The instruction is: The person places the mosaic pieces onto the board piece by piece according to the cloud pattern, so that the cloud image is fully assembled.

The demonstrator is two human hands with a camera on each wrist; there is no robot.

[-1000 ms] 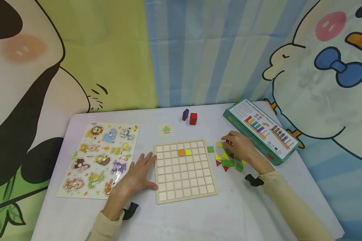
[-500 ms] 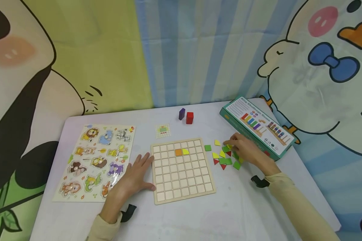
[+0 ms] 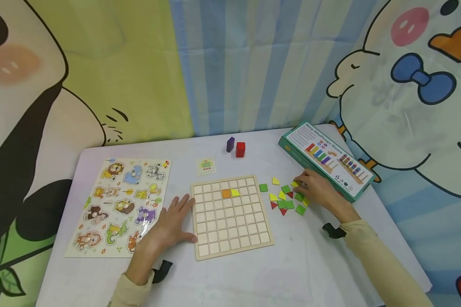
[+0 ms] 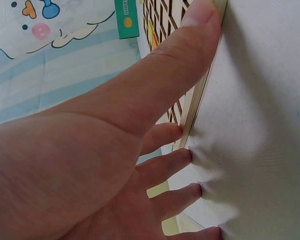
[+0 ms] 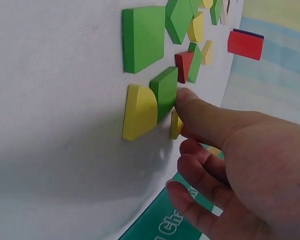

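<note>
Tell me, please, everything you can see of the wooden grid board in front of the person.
The wooden grid board is a pale, square tray lying flat on the white table, divided by thin ribs into many small square cells. Almost all cells are bare; one orange tile and one yellow tile sit side by side in the second row from the far edge. The left hand rests with straight fingers against its left rim. The loose coloured pieces lie apart to its right.

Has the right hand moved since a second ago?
Yes. The right hand has slid right across the loose tiles, toward the green box.
</note>
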